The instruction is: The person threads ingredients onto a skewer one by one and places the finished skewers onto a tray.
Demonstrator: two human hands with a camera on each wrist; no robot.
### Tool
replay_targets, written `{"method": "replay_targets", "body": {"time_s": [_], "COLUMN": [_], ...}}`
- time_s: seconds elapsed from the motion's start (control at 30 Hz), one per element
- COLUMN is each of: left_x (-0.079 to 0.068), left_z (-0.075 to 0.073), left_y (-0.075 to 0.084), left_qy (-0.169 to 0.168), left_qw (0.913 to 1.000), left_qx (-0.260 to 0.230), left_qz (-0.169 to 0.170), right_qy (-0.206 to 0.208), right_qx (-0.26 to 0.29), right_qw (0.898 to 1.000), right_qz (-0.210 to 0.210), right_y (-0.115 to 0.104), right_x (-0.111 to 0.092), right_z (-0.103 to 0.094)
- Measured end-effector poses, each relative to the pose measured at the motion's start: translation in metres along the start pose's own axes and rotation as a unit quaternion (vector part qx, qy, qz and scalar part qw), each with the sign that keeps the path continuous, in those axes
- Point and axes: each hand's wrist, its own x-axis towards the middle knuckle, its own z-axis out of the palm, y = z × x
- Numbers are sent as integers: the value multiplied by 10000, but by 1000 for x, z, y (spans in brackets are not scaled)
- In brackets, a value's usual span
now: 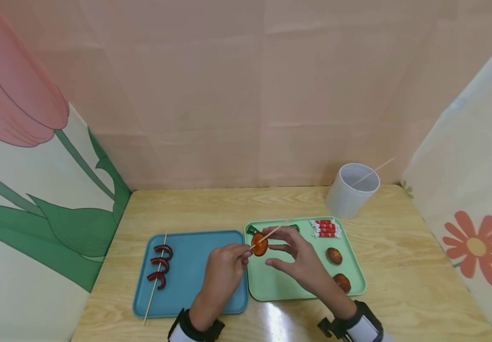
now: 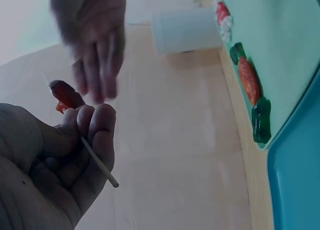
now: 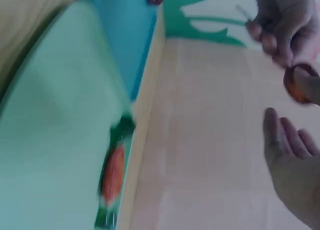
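Observation:
My left hand [image 1: 227, 266] pinches a thin wooden skewer [image 2: 100, 162] near its blunt end. A round, glossy orange-brown food piece [image 1: 259, 244] is threaded on the skewer, just past the left fingertips. On its other side is my right hand [image 1: 294, 259], fingers parted and fairly straight, index finger close to the skewer's upper part. In the right wrist view the right thumb [image 3: 306, 84] overlaps the round piece. Both hands are above the near edges of a blue tray [image 1: 194, 242] and a green tray [image 1: 271, 289].
Another skewer with three curled dark-red sausage pieces [image 1: 160, 267] lies on the blue tray. The green tray holds two brown round pieces [image 1: 334, 256], red-and-white sticks [image 1: 326, 228], and a green-and-red item [image 2: 250, 82] along its far edge. Behind stands a white cup [image 1: 350, 194] with a skewer in it.

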Motion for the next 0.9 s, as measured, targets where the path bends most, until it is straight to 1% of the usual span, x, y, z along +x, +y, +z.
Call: {"method": "replay_targets", "body": {"time_s": [0.03, 0.07, 0.1, 0.13, 0.17, 0.23, 0.27, 0.3, 0.33, 0.37, 0.43, 0.47, 0.5, 0.53, 0.6, 0.67, 0.7, 0.73, 0.9], "left_x": [-1, -1, -1, -2, -3, -4, -4, -4, -4, -4, -3, -3, -2, -2, -1, -1, -1, -1, -3], "left_z": [0, 0, -1, -1, -2, -3, -4, -5, -6, -7, -9, -10, -11, -12, -13, -14, -15, -15, -14], "left_y": [-2, -4, -5, -7, -9, -13, -14, -16, -17, -18, -21, -21, -22, -23, -24, -24, -24, -24, -24], "left_qy": [33, 73, 114, 140, 158, 186, 201, 209, 216, 227, 243, 244, 241, 245, 250, 240, 223, 211, 117], "left_qw": [10000, 9999, 9999, 9998, 9997, 9994, 9993, 9991, 9988, 9987, 9985, 9985, 9985, 9985, 9985, 9985, 9985, 9984, 9976], "left_qx": [-39, -50, -51, -54, -69, -110, -112, -120, -129, -119, -55, -21, 1, 13, 9, -23, -54, -78, -149], "left_qz": [-30, -62, -80, -119, -157, -255, -305, -357, -409, -442, -481, -493, -501, -490, -495, -496, -507, -515, -665], "right_qy": [14, 33, 25, 6, -3, -31, -66, -107, -148, -179, -333, -412, -471, -505, -541, -574, -608, -629, -736], "right_qx": [-508, -1057, -1638, -2259, -2910, -4012, -4393, -4690, -4901, -5039, -5206, -5222, -5211, -5176, -5086, -5028, -5032, -5059, -5312], "right_qw": [9986, 9940, 9856, 9723, 9539, 9102, 8907, 8734, 8586, 8470, 8301, 8261, 8250, 8269, 8339, 8386, 8384, 8368, 8183], "right_qz": [111, 263, 424, 593, 734, 1027, 1165, 1307, 1497, 1686, 1968, 2076, 2135, 2140, 2072, 2018, 2005, 2000, 2069], "right_y": [1, 2, 4, 5, 8, 13, 16, 20, 23, 26, 33, 36, 39, 43, 49, 54, 56, 57, 62], "right_x": [-2, -5, -9, -14, -19, -30, -35, -41, -46, -51, -60, -63, -66, -68, -72, -74, -74, -75, -76], "right_z": [-6, -12, -20, -27, -35, -49, -55, -61, -66, -71, -79, -82, -84, -86, -86, -84, -83, -81, -77]}}
